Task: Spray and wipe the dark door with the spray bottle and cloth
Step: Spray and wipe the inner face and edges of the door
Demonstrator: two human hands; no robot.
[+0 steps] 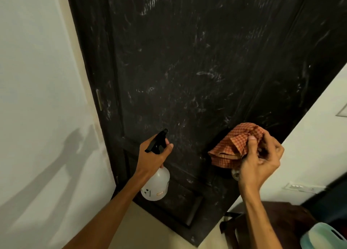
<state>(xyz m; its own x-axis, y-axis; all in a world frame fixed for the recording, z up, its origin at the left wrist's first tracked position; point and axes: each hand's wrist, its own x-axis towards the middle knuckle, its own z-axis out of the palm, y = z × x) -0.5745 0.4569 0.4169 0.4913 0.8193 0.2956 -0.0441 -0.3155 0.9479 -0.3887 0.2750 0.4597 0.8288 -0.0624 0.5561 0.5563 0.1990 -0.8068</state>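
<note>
The dark door [187, 60] fills the middle of the view, covered in pale smears and streaks. My left hand [154, 154] grips the neck of a white spray bottle [155, 185] with a black trigger head, nozzle pointing up toward the door's lower panel. My right hand [261, 158] holds a bunched orange checked cloth [236, 145] close to the door's right side, thumb pressed on the fabric. A round knob shows partly below that hand.
White walls [37, 98] flank the door on both sides. A hinge [99, 100] sits on the door's left edge. At lower right stand a dark brown piece of furniture [281, 220] and a pale blue plastic container [323, 237]. A wall switch plate [300, 187] is on the right.
</note>
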